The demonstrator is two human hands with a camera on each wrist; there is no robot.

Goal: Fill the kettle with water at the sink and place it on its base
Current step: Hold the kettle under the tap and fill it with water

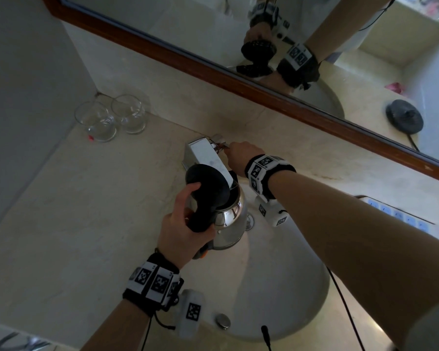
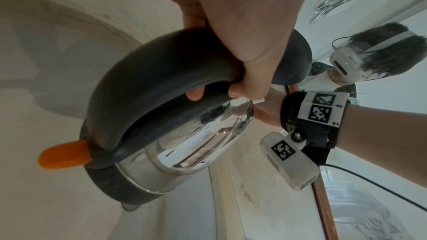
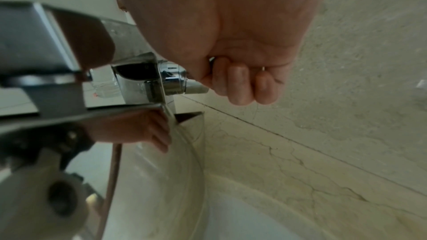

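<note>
Filling is just beginning, as far as the pictures are showing. The left hand [image 1: 180,224] is gripping the black handle [image 2: 161,72] of the steel kettle [image 1: 228,221], with the fingers curled fully around it, and is holding the kettle in the air over the sink [image 1: 297,287], directly below the flat chrome spout [image 1: 208,158] of the tap. The lid [image 1: 208,183] is standing open, so the mouth of the kettle is facing the spout.

The right hand [image 1: 241,150] is reaching to the side of the tap and its fingers [image 3: 240,83] are closing around the small lever [image 3: 196,87] there. In the right wrist view a thin stream of water [image 3: 184,138] is leaving the edge of the spout, so I am judging that the tap is being opened or adjusted. Whether this water is landing inside the kettle, and how much is already in it, I cannot tell: the lid is hiding the inside.

What is remaining is most of the task: letting the kettle fill, closing the tap, shutting the lid, and carrying the kettle to its base. The base [image 1: 404,116] is showing only as a reflection in the mirror [image 1: 213,34], a dark round disc with a cable on the counter, well apart from the sink. Two glasses [image 1: 112,120] are standing in the far left corner of the counter [image 1: 86,211].
</note>
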